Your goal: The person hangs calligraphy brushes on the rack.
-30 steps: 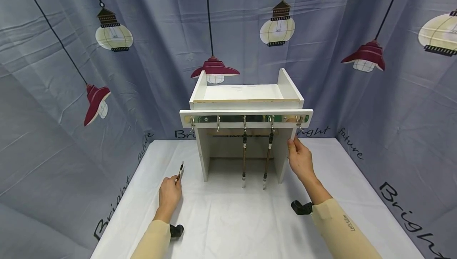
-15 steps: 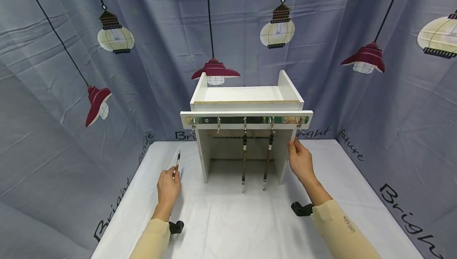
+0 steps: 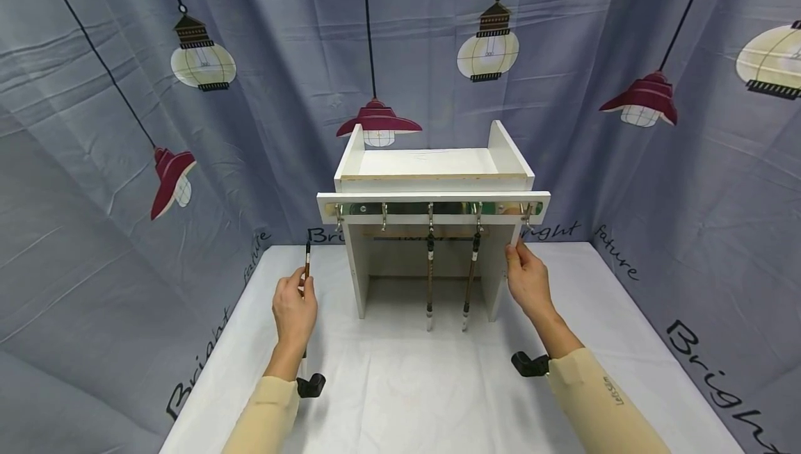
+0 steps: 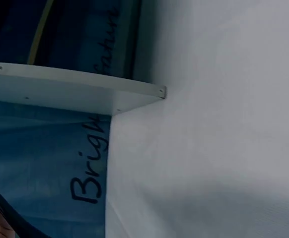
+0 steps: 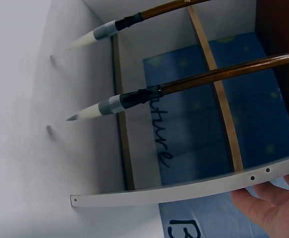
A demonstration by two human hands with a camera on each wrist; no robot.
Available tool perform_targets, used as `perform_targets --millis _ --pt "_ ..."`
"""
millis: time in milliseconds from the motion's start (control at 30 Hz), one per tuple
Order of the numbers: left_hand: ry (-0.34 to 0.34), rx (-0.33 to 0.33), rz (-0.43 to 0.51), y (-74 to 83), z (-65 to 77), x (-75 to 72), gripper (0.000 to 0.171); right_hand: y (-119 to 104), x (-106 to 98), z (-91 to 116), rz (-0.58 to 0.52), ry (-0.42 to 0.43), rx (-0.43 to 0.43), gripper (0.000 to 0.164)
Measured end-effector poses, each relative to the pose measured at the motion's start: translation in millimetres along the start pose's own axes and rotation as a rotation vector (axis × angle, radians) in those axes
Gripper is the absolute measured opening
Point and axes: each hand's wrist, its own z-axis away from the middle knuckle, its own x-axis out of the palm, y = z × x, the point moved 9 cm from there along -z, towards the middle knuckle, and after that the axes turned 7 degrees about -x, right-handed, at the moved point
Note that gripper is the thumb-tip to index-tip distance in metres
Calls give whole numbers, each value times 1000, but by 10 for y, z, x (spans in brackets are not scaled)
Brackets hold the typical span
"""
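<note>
My left hand [image 3: 294,311] pinches a calligraphy brush [image 3: 307,259] upright, its loop end above the fingers and its pale tip below the wrist. In the left wrist view, only part of the fingers [image 4: 1,225] shows in the corner. To its right stands a white wooden rack [image 3: 432,186] with a metal hook rail [image 3: 400,209] across the front. Two more brushes hang tip down from it, one on the middle hook [image 3: 430,273] and one on the hook to its right [image 3: 471,277]. My right hand [image 3: 528,280] grips the edge of the rack's right side panel [image 5: 184,192].
The rack stands on a white-covered table [image 3: 400,384], with an open shelf [image 3: 428,160] on top. Hooks on either side of the hung brushes bear nothing. A blue-grey curtain [image 3: 281,92] with printed lamps surrounds the table. Black wrist mounts [image 3: 528,364] jut inward from both wrists.
My left hand has risen slightly, turning the brush from a slant to upright. My right hand stays on the side panel. The hung brushes have swayed a little.
</note>
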Motion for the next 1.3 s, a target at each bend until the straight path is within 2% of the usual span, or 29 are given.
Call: perform_targets --millis 300,700,867,1100,1300 --pt "110 58 85 329 -79 -197 27 -18 -14 7 19 -19 3 61" --pt "183 147 222 718 -26 -436 30 -20 -8 10 29 -11 -14 59" --pt "189 177 266 906 29 -512 29 -22 -13 8 31 -3 -17 58" --pt "212 241 316 1154 120 -579 27 -22 -12 0 21 1 -18 58" --pt "195 285 335 1282 217 -512 28 -15 -12 5 31 2 -6 57"
